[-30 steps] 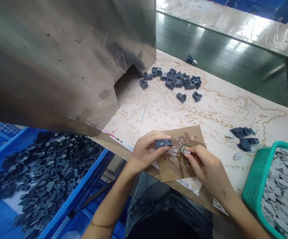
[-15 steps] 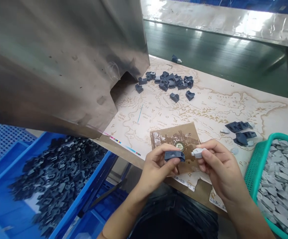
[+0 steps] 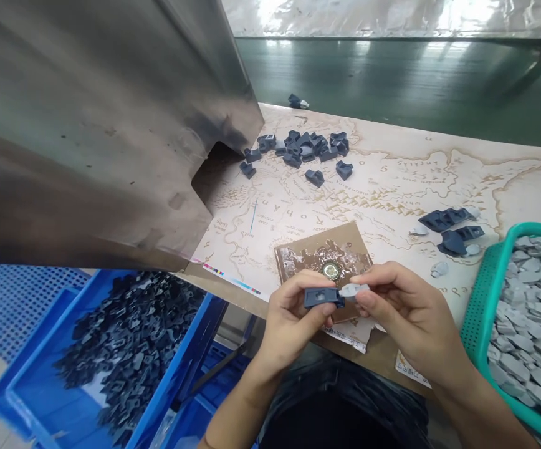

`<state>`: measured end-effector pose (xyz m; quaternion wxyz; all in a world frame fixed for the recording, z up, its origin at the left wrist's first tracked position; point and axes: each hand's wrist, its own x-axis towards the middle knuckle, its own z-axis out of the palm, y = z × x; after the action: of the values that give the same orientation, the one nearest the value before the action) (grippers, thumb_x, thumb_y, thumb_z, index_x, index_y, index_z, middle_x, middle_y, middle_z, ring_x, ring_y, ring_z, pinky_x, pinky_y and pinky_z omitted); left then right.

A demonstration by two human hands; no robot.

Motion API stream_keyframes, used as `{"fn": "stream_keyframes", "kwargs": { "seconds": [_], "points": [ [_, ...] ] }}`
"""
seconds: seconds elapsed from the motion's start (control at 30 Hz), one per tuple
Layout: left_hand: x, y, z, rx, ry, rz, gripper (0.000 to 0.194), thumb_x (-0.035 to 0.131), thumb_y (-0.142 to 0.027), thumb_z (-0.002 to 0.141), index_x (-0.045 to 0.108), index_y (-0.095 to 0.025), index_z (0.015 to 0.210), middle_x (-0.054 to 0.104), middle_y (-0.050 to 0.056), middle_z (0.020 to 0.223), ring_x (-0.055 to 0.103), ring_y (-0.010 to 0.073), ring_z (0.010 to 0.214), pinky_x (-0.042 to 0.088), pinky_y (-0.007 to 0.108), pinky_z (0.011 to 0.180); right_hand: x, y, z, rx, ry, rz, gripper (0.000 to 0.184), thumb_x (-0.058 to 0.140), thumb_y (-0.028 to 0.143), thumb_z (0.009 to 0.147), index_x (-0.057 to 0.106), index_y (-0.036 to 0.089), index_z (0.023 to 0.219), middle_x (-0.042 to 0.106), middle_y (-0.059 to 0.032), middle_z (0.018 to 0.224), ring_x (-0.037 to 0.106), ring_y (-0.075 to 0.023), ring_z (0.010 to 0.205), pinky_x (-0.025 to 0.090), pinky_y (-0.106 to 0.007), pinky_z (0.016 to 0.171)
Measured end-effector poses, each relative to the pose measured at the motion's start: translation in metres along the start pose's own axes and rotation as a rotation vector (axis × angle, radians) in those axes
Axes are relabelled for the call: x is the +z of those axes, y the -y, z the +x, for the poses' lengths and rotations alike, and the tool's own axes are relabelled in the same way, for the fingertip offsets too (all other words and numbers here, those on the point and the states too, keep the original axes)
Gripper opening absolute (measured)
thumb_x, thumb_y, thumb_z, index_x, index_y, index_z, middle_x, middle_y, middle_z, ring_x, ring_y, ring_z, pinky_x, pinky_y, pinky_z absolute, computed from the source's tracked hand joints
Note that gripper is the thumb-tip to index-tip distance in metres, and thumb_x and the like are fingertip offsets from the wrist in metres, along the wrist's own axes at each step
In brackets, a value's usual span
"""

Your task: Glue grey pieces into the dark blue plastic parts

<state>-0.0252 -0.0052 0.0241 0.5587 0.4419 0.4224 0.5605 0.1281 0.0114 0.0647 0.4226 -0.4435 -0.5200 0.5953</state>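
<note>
The left grip [image 3: 287,321], a bare hand, was closed around a dark blue-grey piece [image 3: 321,297], thumb below and fingers above, with the piece lying lengthwise and its slotted face showing. The right grip [image 3: 408,308] pinched a small light grey piece [image 3: 353,290] between thumb and forefinger, its narrow tip meeting the right end of the dark piece; how far it went in, if at all, could not be told. Both pieces were in the air over the near part of a cardboard pad [image 3: 348,240], which was wet and shiny around a round metal cap [image 3: 331,270] just beyond the fingers. The pad lay on a tabletop [image 3: 392,134] covered with a map print. Farther back stood a loose cluster of dark pieces [image 3: 305,149], with two more just in front of it. To the right lay a smaller group of dark pieces [image 3: 443,219] with light tips, and two loose light pieces [image 3: 439,269] were near it. A green basket [image 3: 473,299] full of light grey pieces stood at the right, while a blue bin [image 3: 27,399] heaped with dark pieces sat lower left, below a large metal panel [image 3: 102,137].
</note>
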Motion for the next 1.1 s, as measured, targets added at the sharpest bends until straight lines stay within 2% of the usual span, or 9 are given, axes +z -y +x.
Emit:
{"fn": "stream_keyframes", "kwargs": {
  "seconds": [0.13, 0.33, 0.43, 0.6, 0.77, 0.87, 0.97, 1.03, 1.1],
  "points": [
    [-0.001, 0.0, 0.0, 0.011, 0.009, -0.004, 0.014, 0.071, -0.034, 0.076, 0.068, -0.026, 0.087, 0.063, -0.001, 0.083, 0.055, 0.0058, 0.048, 0.048, 0.019, 0.044, -0.003, 0.001, 0.001, -0.038, 0.01, -0.132, 0.018, 0.062, 0.039, 0.083, 0.063, 0.021, 0.086, 0.067, -0.0018, 0.071, 0.067, -0.0147, 0.063, 0.055, -0.022, 0.055],
    [-0.001, -0.002, 0.003, 0.062, -0.007, 0.043, 0.011, 0.071, -0.028, 0.077, 0.069, -0.023, 0.086, 0.062, 0.0, 0.079, 0.056, 0.006, 0.051, 0.048, 0.017, 0.047, -0.008, 0.002, 0.002, -0.21, 0.066, -0.404, 0.011, 0.056, 0.028, 0.088, 0.064, 0.022, 0.088, 0.066, -0.001, 0.071, 0.061, -0.0111, 0.06, 0.049, -0.019, 0.052],
    [-0.003, -0.004, 0.004, 0.116, 0.021, 0.06, 0.011, 0.07, -0.024, 0.078, 0.069, -0.023, 0.088, 0.062, -0.001, 0.08, 0.055, 0.0048, 0.053, 0.047, 0.015, 0.049, -0.009, 0.001, 0.003, -0.268, 0.099, -0.397, 0.009, 0.056, 0.025, 0.089, 0.064, 0.022, 0.088, 0.065, 0.0, 0.072, 0.06, -0.0097, 0.062, 0.048, -0.017, 0.054],
    [-0.009, -0.004, 0.002, 0.18, 0.026, 0.15, 0.011, 0.071, -0.022, 0.076, 0.07, -0.023, 0.087, 0.064, 0.001, 0.079, 0.059, 0.0092, 0.066, 0.047, 0.017, 0.056, -0.004, -0.006, 0.007, -0.273, 0.158, -0.29, 0.007, 0.056, 0.025, 0.089, 0.062, 0.022, 0.086, 0.064, 0.0005, 0.073, 0.061, -0.0089, 0.064, 0.049, -0.016, 0.056],
    [-0.009, -0.006, 0.001, 0.198, 0.02, 0.166, 0.01, 0.07, -0.026, 0.077, 0.07, -0.023, 0.086, 0.066, 0.002, 0.078, 0.063, 0.012, 0.071, 0.05, 0.019, 0.06, 0.004, -0.004, 0.004, -0.249, 0.109, -0.202, 0.01, 0.057, 0.029, 0.088, 0.061, 0.022, 0.082, 0.065, 0.0013, 0.073, 0.062, -0.0093, 0.067, 0.05, -0.018, 0.06],
    [-0.003, -0.022, 0.01, 0.22, 0.155, 0.206, 0.008, 0.069, -0.026, 0.077, 0.07, -0.023, 0.085, 0.067, 0.002, 0.076, 0.064, 0.0129, 0.069, 0.051, 0.019, 0.059, 0.002, 0.017, -0.013, -0.234, 0.025, -0.35, 0.006, 0.057, 0.025, 0.087, 0.062, 0.021, 0.086, 0.065, 0.0014, 0.075, 0.061, -0.0094, 0.067, 0.048, -0.018, 0.06],
    [0.003, -0.043, 0.034, 0.281, 0.467, 0.304, 0.015, 0.066, -0.027, 0.08, 0.069, -0.022, 0.094, 0.07, 0.005, 0.082, 0.066, 0.0161, 0.075, 0.054, 0.024, 0.065, -0.006, 0.048, -0.026, -0.22, -0.057, -0.577, 0.004, 0.061, 0.023, 0.083, 0.062, 0.019, 0.084, 0.064, 0.001, 0.074, 0.057, -0.0097, 0.063, 0.046, -0.019, 0.057],
    [0.004, -0.05, 0.061, 0.305, 0.653, 0.389, 0.033, 0.066, -0.034, 0.08, 0.064, -0.023, 0.11, 0.07, 0.008, 0.098, 0.066, 0.0198, 0.086, 0.056, 0.028, 0.071, -0.017, 0.066, -0.019, -0.168, -0.06, -0.71, 0.003, 0.063, 0.022, 0.08, 0.063, 0.019, 0.08, 0.063, 0.0018, 0.07, 0.055, -0.0094, 0.058, 0.044, -0.02, 0.055],
    [-0.001, -0.044, 0.096, 0.319, 0.662, 0.499, 0.048, 0.063, -0.043, 0.08, 0.056, -0.023, 0.123, 0.066, 0.011, 0.114, 0.064, 0.0234, 0.097, 0.056, 0.032, 0.074, -0.037, 0.078, 0.007, -0.023, -0.088, -0.81, 0.001, 0.065, 0.019, 0.077, 0.064, 0.019, 0.077, 0.064, 0.0028, 0.068, 0.055, -0.0092, 0.057, 0.043, -0.02, 0.055]
  ]
}}
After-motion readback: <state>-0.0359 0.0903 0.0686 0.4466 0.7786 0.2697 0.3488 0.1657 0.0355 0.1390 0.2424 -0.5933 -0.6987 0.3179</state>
